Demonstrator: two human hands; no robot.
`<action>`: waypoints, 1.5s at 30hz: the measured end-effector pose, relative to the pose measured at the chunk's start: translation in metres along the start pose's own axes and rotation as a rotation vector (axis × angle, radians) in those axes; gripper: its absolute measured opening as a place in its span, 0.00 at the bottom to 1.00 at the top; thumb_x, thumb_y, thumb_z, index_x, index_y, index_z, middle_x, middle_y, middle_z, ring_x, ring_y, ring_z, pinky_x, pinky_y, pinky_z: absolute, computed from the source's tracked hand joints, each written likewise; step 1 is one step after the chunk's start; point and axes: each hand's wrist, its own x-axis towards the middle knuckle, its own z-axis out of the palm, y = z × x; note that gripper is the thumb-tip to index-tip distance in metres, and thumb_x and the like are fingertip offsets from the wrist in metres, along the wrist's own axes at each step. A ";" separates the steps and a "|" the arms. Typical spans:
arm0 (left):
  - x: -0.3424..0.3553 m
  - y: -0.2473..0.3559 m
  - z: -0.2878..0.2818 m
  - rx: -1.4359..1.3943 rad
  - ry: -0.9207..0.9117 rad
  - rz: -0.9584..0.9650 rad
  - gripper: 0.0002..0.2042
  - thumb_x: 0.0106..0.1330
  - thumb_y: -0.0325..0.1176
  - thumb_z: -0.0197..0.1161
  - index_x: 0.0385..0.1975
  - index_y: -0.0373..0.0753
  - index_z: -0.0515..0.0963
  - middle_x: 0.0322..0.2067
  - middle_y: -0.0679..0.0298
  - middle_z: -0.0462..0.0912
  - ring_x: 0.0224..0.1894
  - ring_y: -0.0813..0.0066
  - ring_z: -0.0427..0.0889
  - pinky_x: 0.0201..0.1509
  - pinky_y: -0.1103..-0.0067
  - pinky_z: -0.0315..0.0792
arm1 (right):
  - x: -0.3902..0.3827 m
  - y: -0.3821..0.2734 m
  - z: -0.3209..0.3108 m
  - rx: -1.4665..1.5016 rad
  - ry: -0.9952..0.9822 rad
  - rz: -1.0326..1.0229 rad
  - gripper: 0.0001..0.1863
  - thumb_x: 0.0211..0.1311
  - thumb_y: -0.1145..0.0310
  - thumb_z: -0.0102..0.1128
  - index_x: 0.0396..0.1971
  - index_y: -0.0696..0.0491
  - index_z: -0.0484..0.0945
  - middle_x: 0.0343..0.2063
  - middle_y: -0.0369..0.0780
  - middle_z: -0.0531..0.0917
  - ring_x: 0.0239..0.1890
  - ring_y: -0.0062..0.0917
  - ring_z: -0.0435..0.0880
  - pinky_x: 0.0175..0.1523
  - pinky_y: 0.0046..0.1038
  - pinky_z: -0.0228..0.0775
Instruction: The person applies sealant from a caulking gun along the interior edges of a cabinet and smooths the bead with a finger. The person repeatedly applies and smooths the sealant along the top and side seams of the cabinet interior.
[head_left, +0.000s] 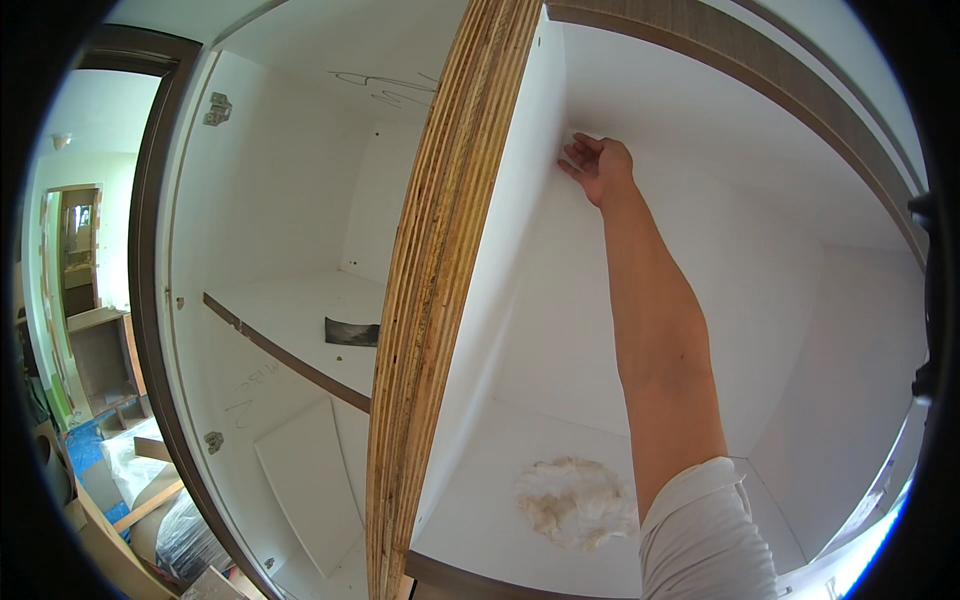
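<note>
My right hand reaches high inside the white right-hand cabinet, its fingers apart and slightly curled at the upper back corner, beside the white side panel; whether the fingertips touch it I cannot tell. No held object shows in it. My bare forearm rises from a rolled white sleeve at lower right. Below, a crumpled whitish-brown patch, perhaps cloth, lies on the cabinet's bottom. A thick layered plywood edge divides the two compartments. My left hand is out of view.
The left compartment has hinges, a shelf edge, a dark flat piece and a white panel. Past a dark frame, a room holds cabinet carcasses and plastic-wrapped goods. A brown rail arches overhead.
</note>
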 end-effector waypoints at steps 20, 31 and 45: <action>0.007 -0.016 0.001 0.101 -0.007 0.059 0.26 0.60 0.16 0.68 0.60 0.32 0.72 0.38 0.63 0.82 0.37 0.77 0.82 0.40 0.79 0.78 | 0.050 0.014 -0.033 -1.544 -0.075 -0.938 0.22 0.67 0.70 0.47 0.55 0.55 0.84 0.54 0.54 0.83 0.54 0.49 0.83 0.61 0.40 0.75; 0.003 -0.011 0.012 0.047 -0.033 -0.013 0.26 0.60 0.15 0.67 0.60 0.34 0.72 0.37 0.62 0.82 0.36 0.75 0.82 0.39 0.79 0.78 | 0.046 0.010 -0.023 -1.647 -0.095 -0.932 0.23 0.64 0.73 0.48 0.56 0.53 0.84 0.50 0.56 0.83 0.51 0.50 0.83 0.59 0.42 0.76; 0.001 -0.019 0.024 0.065 -0.014 -0.034 0.27 0.59 0.17 0.68 0.60 0.34 0.71 0.37 0.62 0.81 0.35 0.74 0.82 0.36 0.77 0.79 | 0.055 0.003 -0.026 -1.706 -0.170 -1.073 0.13 0.61 0.74 0.50 0.31 0.58 0.85 0.38 0.55 0.86 0.42 0.52 0.84 0.50 0.46 0.77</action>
